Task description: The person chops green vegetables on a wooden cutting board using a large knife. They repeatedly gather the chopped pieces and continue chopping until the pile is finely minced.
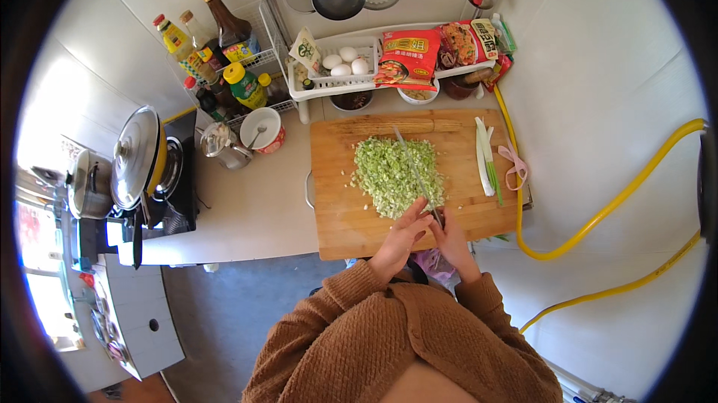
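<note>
A kitchen knife [414, 164] stands edge-on above a pile of finely chopped green and white vegetable [387, 176], which lies on a wooden cutting board [342, 229]. My right hand [449, 235] is closed around the knife's handle near the board's front edge. Beside it, my left hand [405, 235] touches the knife near the handle, its fingers partly spread; its exact contact is hard to see. White and green stalks [486, 162] lie on the board's right side. Along the back of the board rests a long bundle of straw-like strands [398, 124].
A white shelf [348, 88] with eggs [340, 70] and red food packets [409, 58] stands behind the board. At left are a metal jar [227, 148], a paper tub [262, 129] and a stove with a lidded pan [136, 156]. A yellow hose [606, 212] curves along the right wall.
</note>
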The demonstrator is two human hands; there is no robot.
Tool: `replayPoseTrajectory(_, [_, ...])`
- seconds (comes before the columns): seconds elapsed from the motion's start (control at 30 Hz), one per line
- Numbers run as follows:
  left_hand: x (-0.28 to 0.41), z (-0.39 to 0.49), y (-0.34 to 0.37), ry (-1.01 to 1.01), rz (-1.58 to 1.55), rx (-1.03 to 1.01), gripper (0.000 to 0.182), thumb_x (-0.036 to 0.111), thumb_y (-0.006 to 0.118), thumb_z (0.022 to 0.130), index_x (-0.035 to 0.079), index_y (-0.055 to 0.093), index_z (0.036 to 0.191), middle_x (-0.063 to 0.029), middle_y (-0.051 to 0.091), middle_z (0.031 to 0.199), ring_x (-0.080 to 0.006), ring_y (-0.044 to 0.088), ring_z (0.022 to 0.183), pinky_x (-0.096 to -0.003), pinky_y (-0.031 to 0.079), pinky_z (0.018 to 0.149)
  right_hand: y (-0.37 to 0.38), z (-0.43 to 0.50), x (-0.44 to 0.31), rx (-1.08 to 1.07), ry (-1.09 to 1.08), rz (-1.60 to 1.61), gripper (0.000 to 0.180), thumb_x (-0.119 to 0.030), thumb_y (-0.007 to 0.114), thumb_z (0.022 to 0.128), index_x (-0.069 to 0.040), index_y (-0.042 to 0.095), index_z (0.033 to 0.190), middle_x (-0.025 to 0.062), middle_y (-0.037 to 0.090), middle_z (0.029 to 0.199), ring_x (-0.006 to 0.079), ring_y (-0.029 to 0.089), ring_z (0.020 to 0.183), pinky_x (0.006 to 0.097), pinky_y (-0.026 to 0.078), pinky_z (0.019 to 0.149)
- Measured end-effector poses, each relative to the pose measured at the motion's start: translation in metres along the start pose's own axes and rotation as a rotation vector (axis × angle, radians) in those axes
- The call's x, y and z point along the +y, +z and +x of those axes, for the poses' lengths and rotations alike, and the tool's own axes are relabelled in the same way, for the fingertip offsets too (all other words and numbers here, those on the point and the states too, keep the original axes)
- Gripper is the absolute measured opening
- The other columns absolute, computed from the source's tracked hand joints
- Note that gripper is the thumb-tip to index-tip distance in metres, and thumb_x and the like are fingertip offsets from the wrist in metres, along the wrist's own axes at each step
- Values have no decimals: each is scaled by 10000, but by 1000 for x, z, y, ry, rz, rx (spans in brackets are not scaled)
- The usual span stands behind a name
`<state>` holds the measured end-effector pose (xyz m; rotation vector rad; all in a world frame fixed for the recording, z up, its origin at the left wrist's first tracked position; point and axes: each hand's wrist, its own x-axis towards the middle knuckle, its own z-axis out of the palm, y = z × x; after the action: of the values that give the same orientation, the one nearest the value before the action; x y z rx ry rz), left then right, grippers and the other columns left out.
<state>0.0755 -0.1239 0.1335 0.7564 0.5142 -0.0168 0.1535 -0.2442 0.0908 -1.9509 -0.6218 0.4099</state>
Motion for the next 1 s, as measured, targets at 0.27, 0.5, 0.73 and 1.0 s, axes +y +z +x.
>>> replayPoseTrajectory(0.27, [6, -23, -48, 115, 3, 114, 275, 158, 496, 897, 108, 510, 1167, 21, 584, 1059, -70, 501, 913, -232, 357, 842, 21, 19, 71, -37, 292, -15, 429, -395, 428, 915, -11, 510, 743, 93, 483, 565, 230, 497, 539, 360, 384, 525])
replayPoseTrajectory(0.5, [20, -69, -79, 322, 159, 307, 162, 115, 522, 888, 64, 557, 1037, -4, 584, 940, -74, 516, 829, -213, 408, 789, 6, 21, 63, -104, 393, 200, 525, -469, 410, 899, -4, 501, 672, 58, 448, 522, 195, 469, 513, 370, 366, 516])
replayPoseTrajectory(0.73, [-12, -76, -88, 228, -57, 380, 137, 114, 521, 883, 62, 576, 998, 4, 597, 907, -42, 494, 740, -172, 396, 699, 19, 24, 101, 8, 289, 44, 476, -422, 438, 907, -25, 474, 646, 46, 427, 502, 137, 435, 445, 305, 312, 425])
replayPoseTrajectory(1.0, [-12, -72, -88, 289, 32, 374, 113, 73, 501, 883, 33, 561, 970, 38, 424, 678, -58, 363, 592, -186, 307, 570, 1, 14, 42, -43, 359, 373, 428, -440, 438, 907, -57, 472, 721, -13, 395, 480, 81, 343, 340, 244, 281, 342])
